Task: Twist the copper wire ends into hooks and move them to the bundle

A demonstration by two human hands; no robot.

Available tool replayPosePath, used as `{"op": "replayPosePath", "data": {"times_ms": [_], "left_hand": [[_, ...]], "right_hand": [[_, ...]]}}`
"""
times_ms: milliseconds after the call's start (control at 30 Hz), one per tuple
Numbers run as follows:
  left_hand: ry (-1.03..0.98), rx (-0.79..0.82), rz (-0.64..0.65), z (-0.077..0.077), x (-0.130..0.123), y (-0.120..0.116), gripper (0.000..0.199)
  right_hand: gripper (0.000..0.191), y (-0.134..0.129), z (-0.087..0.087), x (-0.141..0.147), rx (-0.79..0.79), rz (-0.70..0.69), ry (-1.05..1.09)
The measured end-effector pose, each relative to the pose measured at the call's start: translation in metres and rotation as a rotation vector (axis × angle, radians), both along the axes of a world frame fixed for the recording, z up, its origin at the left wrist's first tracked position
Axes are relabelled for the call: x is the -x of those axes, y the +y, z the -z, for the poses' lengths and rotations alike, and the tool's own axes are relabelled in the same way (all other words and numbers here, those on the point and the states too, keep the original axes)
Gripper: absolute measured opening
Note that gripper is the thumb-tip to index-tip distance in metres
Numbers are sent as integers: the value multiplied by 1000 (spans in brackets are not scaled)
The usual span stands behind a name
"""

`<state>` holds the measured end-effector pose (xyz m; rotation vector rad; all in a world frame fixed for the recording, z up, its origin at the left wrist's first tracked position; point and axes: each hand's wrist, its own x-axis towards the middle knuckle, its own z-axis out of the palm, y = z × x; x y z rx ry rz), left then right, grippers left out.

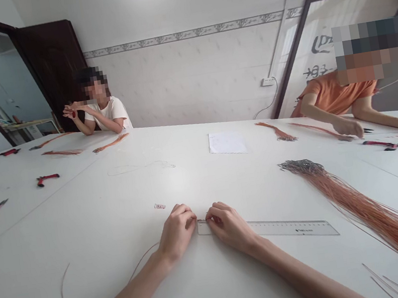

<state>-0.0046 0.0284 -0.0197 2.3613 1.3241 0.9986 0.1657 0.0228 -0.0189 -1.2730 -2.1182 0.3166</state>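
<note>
My left hand (177, 229) is closed in a pinch on a thin reddish-brown wire (141, 260), at the left end of a clear ruler (294, 228). The wire runs back under my left forearm and curls on the table to the left. My right hand (229, 224) also pinches, its fingers over the ruler's upper edge. A short dark piece of the wire spans the small gap between both hands, along the ruler. Whether the right fingertips grip the wire or only press the ruler is partly hidden.
A large bundle of orange-brown wires (366, 203) with dark looped ends lies at right. A small printed packet (159, 206), a white paper (226, 143) and red-handled pliers (47, 179) rest on the white table (112, 218). Two people sit across, one at left, one at right.
</note>
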Motion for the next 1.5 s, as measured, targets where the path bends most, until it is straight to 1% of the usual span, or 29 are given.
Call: {"op": "replayPosePath", "data": {"times_ms": [167,267,433,533,700,900,1033,1133,1500], "left_hand": [[11,-110,7,3,0,-3,22],[-59,-156,19,3,-1,-5,21],[-148,-255,12,-3,-2,-10,16],[-171,-295,16,-7,-2,-13,15],[-201,-345,33,-11,-3,-20,12],[-257,-465,71,-19,-5,-30,13],[-285,-526,91,-25,-9,-37,16],[-299,-549,119,-26,-10,-40,16],[-305,-562,150,-29,-10,-43,16]], "right_hand": [[17,-1,0,0,0,-5,31],[17,-1,-1,-1,8,-24,85],[17,-3,-3,-3,7,-34,171],[16,-5,-2,-4,-69,-51,201],[14,-9,-1,-4,-281,-104,186],[17,-18,-8,-4,-550,-162,177],[19,-22,-10,-3,-681,-183,195],[19,-25,-10,-3,-715,-181,208],[20,-27,-11,-3,-708,-198,222]]}}
